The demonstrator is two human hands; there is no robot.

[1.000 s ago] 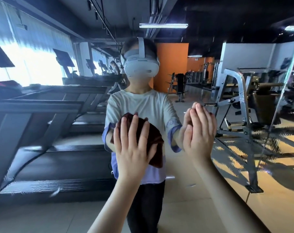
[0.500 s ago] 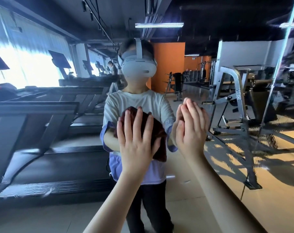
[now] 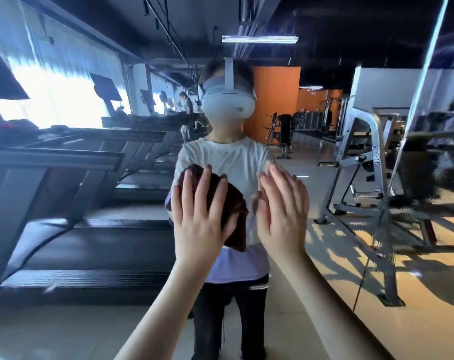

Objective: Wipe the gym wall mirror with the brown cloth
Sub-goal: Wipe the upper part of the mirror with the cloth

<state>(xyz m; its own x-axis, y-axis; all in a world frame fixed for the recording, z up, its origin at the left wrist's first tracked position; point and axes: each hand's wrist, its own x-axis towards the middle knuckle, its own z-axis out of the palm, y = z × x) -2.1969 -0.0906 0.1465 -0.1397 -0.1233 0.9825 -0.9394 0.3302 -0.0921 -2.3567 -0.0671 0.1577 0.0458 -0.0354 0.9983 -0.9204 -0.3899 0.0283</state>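
- The crumpled dark-brown cloth (image 3: 235, 203) is pressed against the large gym wall mirror (image 3: 98, 255) under the left hand (image 3: 202, 219), fingers straight and spread across it, at chest level of the reflection.
- The right hand (image 3: 285, 214) is held flat just beside it, fingers straight and close together. Its palm seems to be laid on the glass, though contact cannot be confirmed.
- A loose fold is seen hanging below the left palm. If pressure is eased, the cloth could be dropped or dragged unevenly, and streaks left.
- Fresh prints are likely to be smeared onto the glass by the bare right palm.
- The bright joint strip (image 3: 415, 105) at the right could be snagged if a stroke is carried that far.
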